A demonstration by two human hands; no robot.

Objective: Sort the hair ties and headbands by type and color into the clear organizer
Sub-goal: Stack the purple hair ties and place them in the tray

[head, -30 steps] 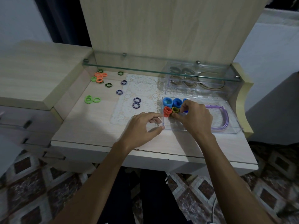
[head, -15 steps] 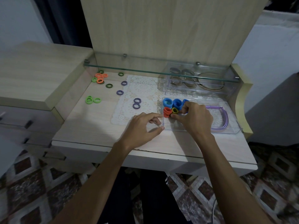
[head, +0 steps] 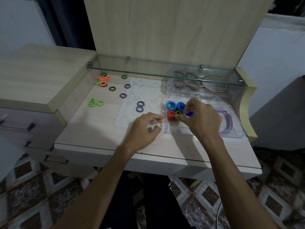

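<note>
On the table point(head: 92, 129), blue, red and olive ties are filed in the clear organizer point(head: 204, 133); green, orange and striped ties remain loose; a blue tie point(head: 189, 114) is pinched by the right hand point(head: 202, 119); the left hand point(head: 145, 128) is loosely curled, empty.

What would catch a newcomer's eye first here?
Probably the two hands meeting at the clear organizer on the desk's right: the right hand pinches a dark blue hair tie beside standing blue ties and red ties, while the left hand rests at its left edge. Next, bright orange ties and green ties lie scattered far left.
</note>
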